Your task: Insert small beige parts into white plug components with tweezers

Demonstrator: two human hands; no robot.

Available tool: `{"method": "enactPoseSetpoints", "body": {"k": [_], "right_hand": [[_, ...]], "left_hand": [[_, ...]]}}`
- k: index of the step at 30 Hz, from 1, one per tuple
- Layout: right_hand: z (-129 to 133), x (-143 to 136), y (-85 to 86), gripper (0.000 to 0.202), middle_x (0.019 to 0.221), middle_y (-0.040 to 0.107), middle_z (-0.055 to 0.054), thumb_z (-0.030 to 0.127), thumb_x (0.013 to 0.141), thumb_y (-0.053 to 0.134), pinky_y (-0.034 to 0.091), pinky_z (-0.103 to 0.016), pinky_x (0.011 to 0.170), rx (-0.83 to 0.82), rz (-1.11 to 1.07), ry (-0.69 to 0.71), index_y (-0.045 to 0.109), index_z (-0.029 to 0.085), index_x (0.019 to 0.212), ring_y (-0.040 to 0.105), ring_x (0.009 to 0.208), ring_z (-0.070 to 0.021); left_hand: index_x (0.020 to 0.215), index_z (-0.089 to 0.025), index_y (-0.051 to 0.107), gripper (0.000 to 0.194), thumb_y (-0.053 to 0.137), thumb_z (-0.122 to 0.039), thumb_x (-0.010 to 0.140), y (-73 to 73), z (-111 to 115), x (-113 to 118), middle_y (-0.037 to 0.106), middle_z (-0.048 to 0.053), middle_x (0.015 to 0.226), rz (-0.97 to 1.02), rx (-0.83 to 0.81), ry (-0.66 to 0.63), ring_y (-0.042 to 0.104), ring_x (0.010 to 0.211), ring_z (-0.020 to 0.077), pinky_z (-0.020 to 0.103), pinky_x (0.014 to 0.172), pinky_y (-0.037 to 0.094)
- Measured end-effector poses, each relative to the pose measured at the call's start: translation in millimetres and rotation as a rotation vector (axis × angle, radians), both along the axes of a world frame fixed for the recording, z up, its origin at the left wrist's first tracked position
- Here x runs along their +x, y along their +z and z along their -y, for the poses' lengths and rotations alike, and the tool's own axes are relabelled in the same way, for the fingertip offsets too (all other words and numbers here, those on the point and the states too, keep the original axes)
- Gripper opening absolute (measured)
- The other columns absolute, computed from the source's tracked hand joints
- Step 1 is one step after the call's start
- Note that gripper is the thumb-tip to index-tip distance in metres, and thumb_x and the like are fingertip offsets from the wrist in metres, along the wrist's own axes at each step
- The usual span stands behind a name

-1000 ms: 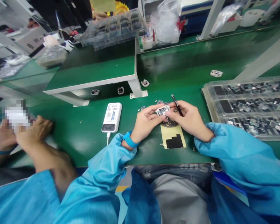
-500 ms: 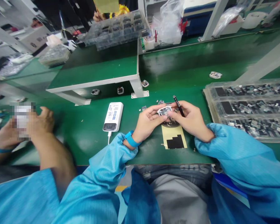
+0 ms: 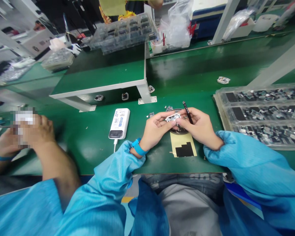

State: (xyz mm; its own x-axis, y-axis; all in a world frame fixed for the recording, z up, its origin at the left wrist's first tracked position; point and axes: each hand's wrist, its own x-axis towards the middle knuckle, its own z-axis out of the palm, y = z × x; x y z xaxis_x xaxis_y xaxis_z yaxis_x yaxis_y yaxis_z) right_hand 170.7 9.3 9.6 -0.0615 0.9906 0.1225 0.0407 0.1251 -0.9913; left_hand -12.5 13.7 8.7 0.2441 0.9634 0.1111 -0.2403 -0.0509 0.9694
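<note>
- Our left hand point(image 3: 154, 128) has a narrow grip, thumb and fingers closed on the left side of a small white-rimmed part point(image 3: 173, 118).
- Our right hand point(image 3: 201, 126) holds the right side of that part at its fingertips, with a slim black tool point(image 3: 187, 111) tucked between the fingers, its upper end pointing far and slightly left.
- We have the part raised over a dark round disc point(image 3: 184, 131), at the far end of a yellow sheet point(image 3: 175, 140) that bears a black shape point(image 3: 185, 149).
- We see blue characters and a small code on a white power bank point(image 3: 120, 119), left of our hands, but cannot read them; a white cable point(image 3: 115, 144) leaves its near end.
- Both our forearms reach in from the near side, wrists bent inward so the fingertips meet; a blue wristband point(image 3: 138, 147) circles the left wrist.
- To our right, clear trays point(image 3: 265, 127) hold many small parts; far right, a loose white piece point(image 3: 223, 80) lies on the green table point(image 3: 137, 157).
- At the left, another person's hands point(image 3: 35, 131) hold something blurred out.
</note>
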Motion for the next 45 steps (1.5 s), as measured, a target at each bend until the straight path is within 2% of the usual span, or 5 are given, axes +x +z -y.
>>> {"method": "enactPoseSetpoints", "body": {"k": [7,23,29,35,45], "right_hand": [[-2,0,0.1,0.032,0.094,0.076,-0.004,0.040,0.077,0.085,0.061,-0.034,0.087,0.000,-0.018,0.004,0.071,0.022,0.100,0.073,0.087,-0.0186],[2,2,2.2,0.033,0.092,0.076,-0.004,0.041,0.076,0.086,0.062,-0.034,0.079,0.021,0.005,-0.026,0.073,0.023,0.101,0.072,0.081,-0.0189],[3,-1,1.3,0.030,0.088,0.074,-0.003,0.041,0.080,0.083,0.061,-0.033,0.077,0.012,0.011,-0.043,0.070,0.023,0.101,0.071,0.079,-0.0178],[1,-4,1.9,0.036,0.092,0.075,-0.003,0.043,0.075,0.086,0.061,-0.031,0.073,-0.093,-0.094,0.065,0.073,0.021,0.101,0.070,0.077,-0.0163],[-6,-6,-0.1,0.043,0.085,0.076,-0.006,0.056,0.069,0.087,0.060,-0.033,0.066,-0.036,0.004,0.028,0.074,0.019,0.087,0.070,0.073,-0.0196]], "left_hand": [[0.118,-0.020,0.075,0.034,0.080,-0.034,0.087,-4.7,-1,-2,0.074,0.010,0.122,-0.012,-0.022,-0.002,0.073,0.085,0.0162,0.023,0.064,0.057],[0.121,-0.022,0.075,0.045,0.088,-0.030,0.078,-0.2,2,0,0.074,0.009,0.122,0.065,-0.020,-0.077,0.075,0.084,0.0187,0.036,0.084,0.064],[0.119,-0.023,0.077,0.033,0.077,-0.037,0.089,-5.7,0,-4,0.076,0.009,0.117,0.003,-0.023,-0.042,0.073,0.084,0.0182,0.029,0.070,0.060],[0.117,-0.020,0.075,0.039,0.085,-0.034,0.081,-4.2,4,3,0.073,0.011,0.124,0.047,-0.003,-0.071,0.074,0.081,0.0175,0.036,0.081,0.063],[0.120,-0.017,0.075,0.037,0.076,-0.037,0.088,-12.5,7,7,0.074,0.010,0.122,-0.194,0.057,0.016,0.074,0.102,0.0250,0.036,0.090,0.062]]}}
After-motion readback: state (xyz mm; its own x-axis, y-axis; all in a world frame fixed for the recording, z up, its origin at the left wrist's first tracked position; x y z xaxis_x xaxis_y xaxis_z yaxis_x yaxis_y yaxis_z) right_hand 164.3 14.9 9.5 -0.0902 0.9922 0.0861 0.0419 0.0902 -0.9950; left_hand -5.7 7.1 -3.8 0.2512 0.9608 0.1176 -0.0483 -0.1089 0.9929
